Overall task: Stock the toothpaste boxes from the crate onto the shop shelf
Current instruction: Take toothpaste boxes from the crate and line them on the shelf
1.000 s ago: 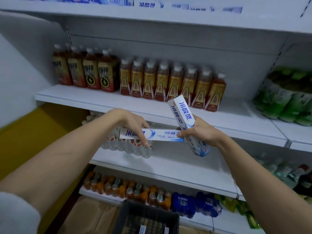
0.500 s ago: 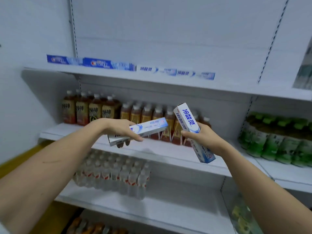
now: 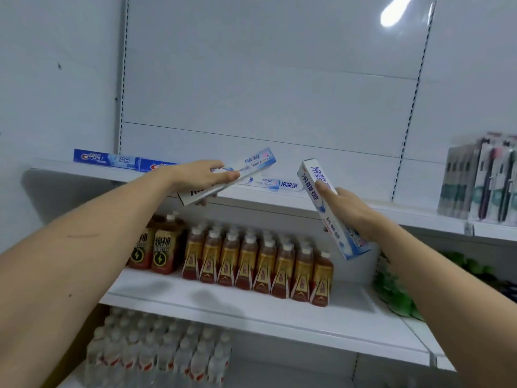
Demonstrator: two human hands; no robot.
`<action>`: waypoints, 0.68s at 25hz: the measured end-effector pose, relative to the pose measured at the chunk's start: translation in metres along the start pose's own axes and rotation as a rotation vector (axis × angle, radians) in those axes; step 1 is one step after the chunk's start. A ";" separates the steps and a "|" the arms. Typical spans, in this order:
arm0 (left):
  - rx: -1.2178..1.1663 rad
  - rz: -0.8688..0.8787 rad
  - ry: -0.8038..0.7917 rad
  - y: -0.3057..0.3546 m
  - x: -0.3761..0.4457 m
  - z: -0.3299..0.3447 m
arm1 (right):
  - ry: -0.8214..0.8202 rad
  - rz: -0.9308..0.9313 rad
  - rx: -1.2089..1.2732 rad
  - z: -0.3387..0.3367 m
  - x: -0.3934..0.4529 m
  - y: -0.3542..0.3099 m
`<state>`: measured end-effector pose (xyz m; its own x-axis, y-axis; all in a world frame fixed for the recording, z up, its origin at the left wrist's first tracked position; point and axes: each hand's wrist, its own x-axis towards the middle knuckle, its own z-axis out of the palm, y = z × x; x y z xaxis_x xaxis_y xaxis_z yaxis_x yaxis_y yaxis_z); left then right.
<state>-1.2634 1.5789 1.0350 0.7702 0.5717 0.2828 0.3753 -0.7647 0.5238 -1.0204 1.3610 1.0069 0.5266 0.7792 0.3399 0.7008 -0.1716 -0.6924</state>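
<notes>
Left hand (image 3: 205, 177) first: I see it clenched around a white toothpaste box (image 3: 232, 175), which slants up to the right at the front edge of the top shelf (image 3: 391, 210). Behind my wrist, two blue Crest boxes (image 3: 112, 159) lie flat in a row on that shelf, and just right of the held box another white box (image 3: 277, 184) lies flat too. Further right, my right hand (image 3: 345, 207) grips a second toothpaste box (image 3: 330, 208), tilted steeply with its top end leaning left, in front of the shelf edge and apart from it. Packaged toothbrushes (image 3: 481, 180) stand at the far right. One shelf down, I see rows of tea bottles (image 3: 257, 264)
</notes>
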 end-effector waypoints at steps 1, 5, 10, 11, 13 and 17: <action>-0.002 0.013 0.021 0.004 0.007 -0.004 | 0.017 -0.012 -0.029 -0.006 0.009 -0.005; 0.163 0.061 0.050 0.011 0.055 -0.015 | 0.085 -0.080 -0.170 -0.034 0.059 -0.009; 0.286 0.026 0.001 0.011 0.121 -0.004 | 0.085 -0.088 -0.385 -0.052 0.141 0.012; 0.306 0.011 -0.020 0.009 0.133 0.001 | 0.070 -0.090 -0.426 -0.050 0.158 0.020; 0.317 -0.010 -0.054 -0.001 0.161 0.012 | 0.024 -0.099 -0.484 -0.044 0.191 0.035; 0.298 -0.080 -0.131 -0.020 0.205 0.027 | -0.114 -0.110 -0.591 -0.025 0.238 0.060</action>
<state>-1.0993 1.7035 1.0608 0.7847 0.6052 0.1342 0.5568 -0.7833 0.2765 -0.8408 1.5210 1.0625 0.4043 0.8654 0.2959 0.9136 -0.3665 -0.1762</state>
